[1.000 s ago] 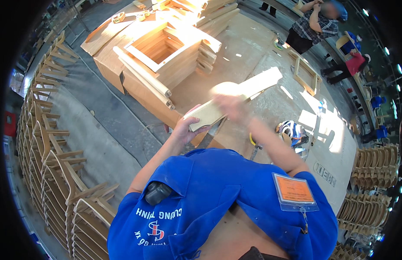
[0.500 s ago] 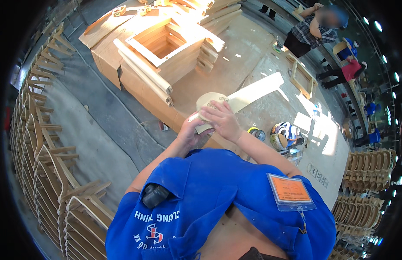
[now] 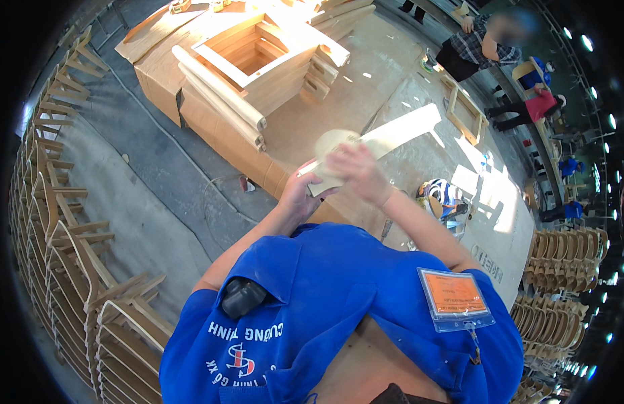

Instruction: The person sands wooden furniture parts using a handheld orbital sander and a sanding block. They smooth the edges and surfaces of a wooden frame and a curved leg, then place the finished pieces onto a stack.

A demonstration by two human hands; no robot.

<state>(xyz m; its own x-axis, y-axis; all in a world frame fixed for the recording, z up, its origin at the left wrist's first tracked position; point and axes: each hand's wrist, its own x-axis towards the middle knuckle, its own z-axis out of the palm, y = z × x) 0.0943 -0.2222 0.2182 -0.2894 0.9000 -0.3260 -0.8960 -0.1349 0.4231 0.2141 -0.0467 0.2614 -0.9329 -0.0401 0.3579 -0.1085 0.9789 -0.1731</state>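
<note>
A long pale wooden board (image 3: 407, 130) extends from my body toward the far right, tilted over the table. My left hand (image 3: 298, 196) is closed around its near end, thumb on top. On the board's upper face lies a round beige sandpaper disc (image 3: 332, 140), gripped under my right hand (image 3: 360, 176). That hand is smeared by motion, so its fingers show only roughly, bent over the disc's near side. The board's underside is hidden.
Left of the board, a cardboard-covered bench (image 3: 157, 84) carries a wooden frame box (image 3: 278, 84) and several wooden rails (image 3: 221, 94). A striped round container (image 3: 438, 198) stands right of my right forearm. Beyond lies a small wooden frame (image 3: 464, 111). Curved chair parts (image 3: 76, 269) line the left; a person (image 3: 483, 44) stands far right.
My right hand and the sandpaper disc have shifted slightly right and up along the board. My left hand keeps its hold at the near end.
</note>
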